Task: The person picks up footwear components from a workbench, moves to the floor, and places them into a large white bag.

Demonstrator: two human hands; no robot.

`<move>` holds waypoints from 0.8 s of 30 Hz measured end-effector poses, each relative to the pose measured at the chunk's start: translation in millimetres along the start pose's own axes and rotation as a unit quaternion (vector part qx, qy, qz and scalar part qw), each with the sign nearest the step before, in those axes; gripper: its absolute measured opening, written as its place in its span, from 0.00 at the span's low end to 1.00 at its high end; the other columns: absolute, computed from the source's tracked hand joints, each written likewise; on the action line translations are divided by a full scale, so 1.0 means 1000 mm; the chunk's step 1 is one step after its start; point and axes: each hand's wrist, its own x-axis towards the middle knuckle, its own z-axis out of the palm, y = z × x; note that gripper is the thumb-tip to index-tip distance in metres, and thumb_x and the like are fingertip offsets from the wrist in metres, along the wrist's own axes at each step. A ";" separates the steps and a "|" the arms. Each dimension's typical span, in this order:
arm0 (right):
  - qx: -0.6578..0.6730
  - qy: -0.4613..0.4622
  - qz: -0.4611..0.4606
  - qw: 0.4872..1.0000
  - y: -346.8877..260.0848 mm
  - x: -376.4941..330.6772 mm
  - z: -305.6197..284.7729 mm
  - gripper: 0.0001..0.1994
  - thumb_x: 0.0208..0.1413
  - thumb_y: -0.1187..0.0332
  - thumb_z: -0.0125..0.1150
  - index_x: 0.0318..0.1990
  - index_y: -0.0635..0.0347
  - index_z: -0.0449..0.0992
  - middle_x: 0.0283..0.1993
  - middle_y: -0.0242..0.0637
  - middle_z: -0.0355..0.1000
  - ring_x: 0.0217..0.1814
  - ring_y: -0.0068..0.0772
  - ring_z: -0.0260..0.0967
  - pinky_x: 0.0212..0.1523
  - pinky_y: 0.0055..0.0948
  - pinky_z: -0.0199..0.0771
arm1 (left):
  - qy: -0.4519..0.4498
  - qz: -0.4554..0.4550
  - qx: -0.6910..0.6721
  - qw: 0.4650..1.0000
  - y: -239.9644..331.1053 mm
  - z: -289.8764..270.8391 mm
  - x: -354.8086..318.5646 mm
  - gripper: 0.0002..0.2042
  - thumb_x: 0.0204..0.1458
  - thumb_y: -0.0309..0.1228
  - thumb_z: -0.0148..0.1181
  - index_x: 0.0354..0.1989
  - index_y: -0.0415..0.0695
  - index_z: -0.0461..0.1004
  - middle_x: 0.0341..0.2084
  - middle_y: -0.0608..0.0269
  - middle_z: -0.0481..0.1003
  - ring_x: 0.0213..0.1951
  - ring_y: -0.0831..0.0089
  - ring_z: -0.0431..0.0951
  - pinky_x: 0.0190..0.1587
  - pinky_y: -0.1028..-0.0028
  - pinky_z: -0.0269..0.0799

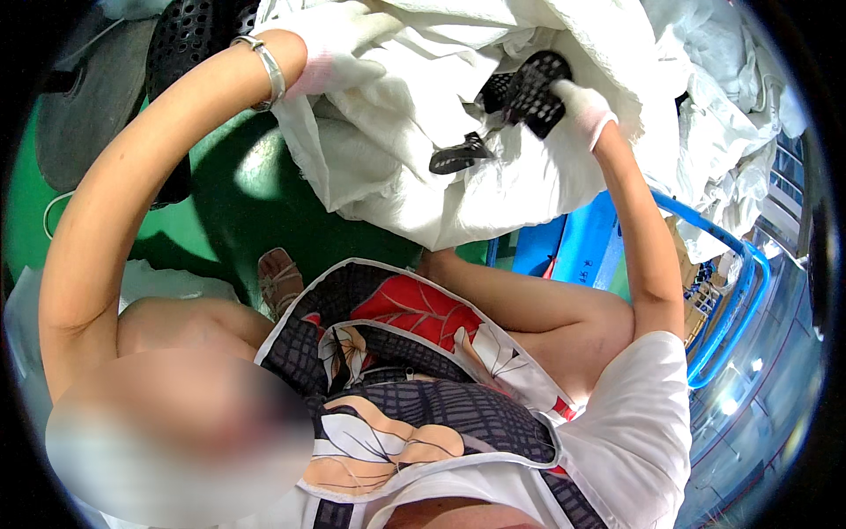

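Note:
A large white woven sack (388, 167) lies with its mouth spread before me. My left hand (344, 53), in a white glove with a pink cuff, rests on the sack's far left side, thumb and fingers stretched apart. Inside the mouth, my gloved right hand (583, 110) pinches the edge of a black perforated piece (539, 93), slightly blurred. Its full shape and use are unclear. Another small black perforated piece (460, 154) lies on the sack cloth to the left, and part of a further one shows just behind the held piece.
A blue metal-framed cart (749, 300) stands at my right, beside a blue panel (577, 247). White plastic bags (727, 132) are heaped at the far right. Black perforated equipment (181, 53) and a dark flat base stand at the far left on the green floor (220, 212).

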 end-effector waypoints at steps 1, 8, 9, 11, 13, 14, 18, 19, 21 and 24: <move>0.122 0.019 0.020 0.992 -0.004 -0.006 -0.007 0.18 0.59 0.59 0.49 0.45 0.66 0.75 0.39 0.36 0.74 0.40 0.30 0.69 0.45 0.25 0.67 | 0.009 0.019 -0.020 1.000 0.001 0.001 0.002 0.25 0.51 0.38 0.53 0.59 0.47 0.64 0.53 0.49 0.68 0.53 0.56 0.70 0.59 0.66 0.65; 0.399 -0.024 -0.097 0.911 -0.104 -0.071 -0.052 0.15 0.52 0.68 0.54 0.46 0.67 0.74 0.38 0.35 0.74 0.39 0.23 0.67 0.44 0.22 0.66 | -0.058 -0.013 -0.261 0.963 0.056 -0.071 -0.006 0.19 0.55 0.40 0.55 0.50 0.42 0.70 0.37 0.62 0.74 0.39 0.82 0.73 0.45 0.79 0.69; 0.348 -0.023 -0.111 0.931 -0.115 -0.073 -0.058 0.17 0.53 0.67 0.54 0.48 0.65 0.73 0.37 0.33 0.74 0.40 0.23 0.68 0.45 0.24 0.66 | -0.061 -0.009 -0.262 0.963 0.067 -0.088 -0.013 0.19 0.55 0.40 0.56 0.50 0.40 0.70 0.36 0.66 0.74 0.38 0.86 0.71 0.42 0.82 0.68; 0.349 -0.039 -0.155 0.923 -0.162 -0.087 -0.080 0.17 0.54 0.66 0.54 0.50 0.65 0.72 0.40 0.35 0.73 0.42 0.25 0.69 0.46 0.25 0.68 | -0.053 0.041 -0.265 0.962 0.066 -0.127 -0.044 0.19 0.52 0.43 0.55 0.42 0.39 0.73 0.33 0.56 0.75 0.36 0.69 0.75 0.41 0.73 0.71; 0.359 -0.043 -0.167 0.917 -0.220 -0.115 -0.111 0.16 0.53 0.67 0.53 0.47 0.65 0.72 0.40 0.38 0.73 0.38 0.29 0.71 0.41 0.27 0.72 | -0.048 0.005 -0.317 0.947 0.061 -0.146 -0.059 0.24 0.48 0.49 0.56 0.41 0.39 0.73 0.33 0.51 0.76 0.37 0.63 0.77 0.42 0.70 0.72; 0.334 -0.030 -0.252 0.908 -0.227 -0.118 -0.120 0.15 0.54 0.67 0.52 0.46 0.66 0.73 0.39 0.37 0.74 0.36 0.27 0.72 0.38 0.26 0.72 | -0.041 -0.017 -0.338 0.940 0.061 -0.157 -0.072 0.26 0.46 0.52 0.57 0.41 0.38 0.73 0.33 0.48 0.76 0.38 0.60 0.78 0.43 0.68 0.72; 0.318 0.015 -0.395 0.862 -0.274 -0.128 -0.129 0.16 0.57 0.64 0.51 0.46 0.66 0.72 0.39 0.35 0.74 0.38 0.23 0.70 0.37 0.23 0.70 | 0.144 -0.074 -0.347 0.924 0.052 -0.159 -0.109 0.24 0.48 0.41 0.60 0.47 0.34 0.67 0.38 0.51 0.74 0.39 0.64 0.76 0.43 0.69 0.72; 0.340 0.027 -0.372 0.864 -0.285 -0.127 -0.126 0.16 0.58 0.62 0.51 0.47 0.66 0.72 0.40 0.35 0.73 0.41 0.23 0.70 0.40 0.23 0.69 | 0.174 -0.057 -0.383 0.906 0.030 -0.143 -0.111 0.22 0.52 0.40 0.59 0.49 0.36 0.68 0.38 0.59 0.74 0.39 0.74 0.74 0.43 0.75 0.70; 0.394 0.041 -0.384 0.834 -0.294 -0.107 -0.109 0.18 0.59 0.61 0.52 0.50 0.66 0.70 0.43 0.37 0.72 0.46 0.24 0.68 0.45 0.24 0.68 | 0.125 -0.092 -0.523 0.838 0.002 -0.136 -0.123 0.22 0.56 0.38 0.58 0.54 0.38 0.66 0.43 0.65 0.73 0.44 0.78 0.73 0.47 0.76 0.70; 0.466 0.054 -0.425 0.774 -0.301 -0.048 -0.058 0.24 0.58 0.56 0.52 0.55 0.66 0.68 0.45 0.42 0.72 0.49 0.33 0.69 0.50 0.29 0.68 | 0.081 0.018 -0.669 0.739 -0.022 -0.118 -0.134 0.25 0.57 0.35 0.55 0.61 0.39 0.58 0.50 0.62 0.70 0.49 0.74 0.73 0.53 0.69 0.71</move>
